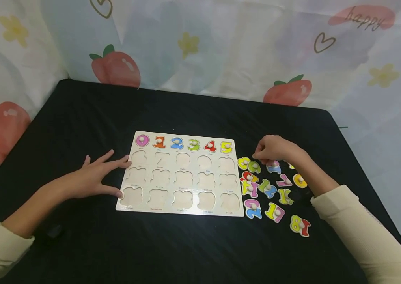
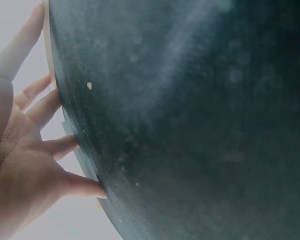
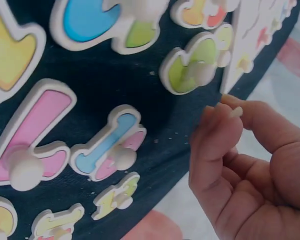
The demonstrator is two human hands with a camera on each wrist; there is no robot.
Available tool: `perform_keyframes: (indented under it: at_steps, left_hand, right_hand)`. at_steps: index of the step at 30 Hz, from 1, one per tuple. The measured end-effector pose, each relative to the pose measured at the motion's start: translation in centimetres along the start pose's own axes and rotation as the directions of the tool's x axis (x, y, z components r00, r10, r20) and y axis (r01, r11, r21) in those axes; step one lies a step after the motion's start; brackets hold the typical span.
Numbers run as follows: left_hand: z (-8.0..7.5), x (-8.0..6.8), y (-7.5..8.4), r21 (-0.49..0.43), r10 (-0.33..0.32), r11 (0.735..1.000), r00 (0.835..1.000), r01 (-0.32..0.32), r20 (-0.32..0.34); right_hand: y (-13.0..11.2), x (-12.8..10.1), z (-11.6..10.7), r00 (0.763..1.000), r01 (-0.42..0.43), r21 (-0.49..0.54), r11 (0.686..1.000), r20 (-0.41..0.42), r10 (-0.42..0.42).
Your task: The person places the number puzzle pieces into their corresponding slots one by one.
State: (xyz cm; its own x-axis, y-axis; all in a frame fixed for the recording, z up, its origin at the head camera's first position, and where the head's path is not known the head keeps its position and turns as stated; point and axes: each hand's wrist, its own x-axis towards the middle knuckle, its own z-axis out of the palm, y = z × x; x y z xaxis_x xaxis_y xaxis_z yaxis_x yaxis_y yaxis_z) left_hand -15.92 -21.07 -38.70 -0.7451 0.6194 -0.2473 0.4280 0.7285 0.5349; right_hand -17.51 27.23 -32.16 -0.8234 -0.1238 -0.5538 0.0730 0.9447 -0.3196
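My left hand spreads its fingers beside a pale number puzzle board, with thumb and fingertips at its left edge. In the left wrist view the fingers are splayed against the dark cloth. Knobbed number pieces 0 to 5 fill the board's top row; the lower recesses are bare. My right hand hovers over the loose pieces, just right of a green piece. Its fingers are curled, thumb near the fingertips, and no piece shows between them in the right wrist view.
Loose number pieces lie right of the board, among them a green-and-red 18, a pink 7 and a pink-and-blue piece. Black cloth covers the table. A printed fabric backdrop stands behind.
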Motion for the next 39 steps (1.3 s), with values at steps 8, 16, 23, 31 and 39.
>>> perform_keyframes:
  at_steps: [8, 16, 23, 31, 39]
  left_hand:
    - [0.1, -0.1, 0.0, 0.004, 0.002, 1.0, 1.0, -0.002, -0.01]
    - [0.1, -0.1, -0.1, 0.0, 0.008, 1.0, 1.0, -0.008, -0.014]
    - [0.1, 0.0, 0.0, -0.006, 0.001, 1.0, 1.0, -0.001, -0.001]
    - [0.1, 0.1, 0.1, 0.017, 0.006, 1.0, 1.0, -0.005, -0.004]
    - [0.1, 0.1, 0.1, 0.029, 0.0, 1.0, 1.0, 0.0, -0.003]
  right_hand:
    - [-0.1, -0.7, 0.8, 0.996, -0.003, 0.034, 0.999, 0.094, 0.0]
    - [-0.1, -1.0, 0.9, 0.999, 0.009, 0.005, 1.0, 0.053, -0.01]
    - [-0.1, -0.4, 1.4, 0.999, 0.038, -0.033, 0.999, -0.003, -0.038]
    - [-0.3, -0.6, 1.2, 0.995, 0.063, -0.055, 0.997, -0.08, -0.067]
    - [-1.8, -0.2, 1.1, 0.954, 0.205, -0.146, 0.968, -0.191, -0.231]
